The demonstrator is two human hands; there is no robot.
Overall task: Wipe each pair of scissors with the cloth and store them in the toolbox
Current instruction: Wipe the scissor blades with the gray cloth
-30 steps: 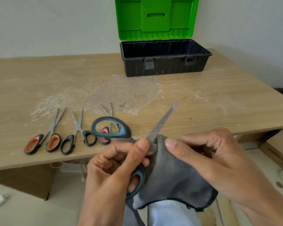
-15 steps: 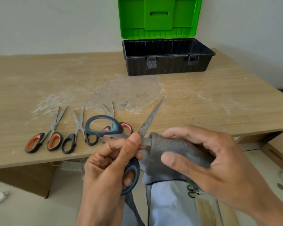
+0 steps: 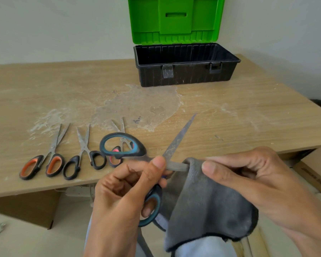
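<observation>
Setting: plain room used as a makeshift work area, home or small office, cannot tell which. Evidence: bare white walls (image 3: 44,25) across top of frame; wood-laminate table (image 3: 248,112), surface scuffed, whitish residue at centre; open toolbox (image 3: 183,75) top centre; cardboard box (image 3: 315,169) at right edge; white power strip (image 3: 76,191), partly hidden, under table edge lower left.

Open black toolbox (image 3: 185,76), green lid (image 3: 176,25) upright. Well before toolbox, leftward: orange-handled scissors (image 3: 53,148), black-handled scissors (image 3: 84,148), red-handled scissors (image 3: 113,161), tips toward it. Farthest from toolbox: spread blue-handled scissors (image 3: 173,143), one blade in grey cloth (image 3: 208,204).
</observation>
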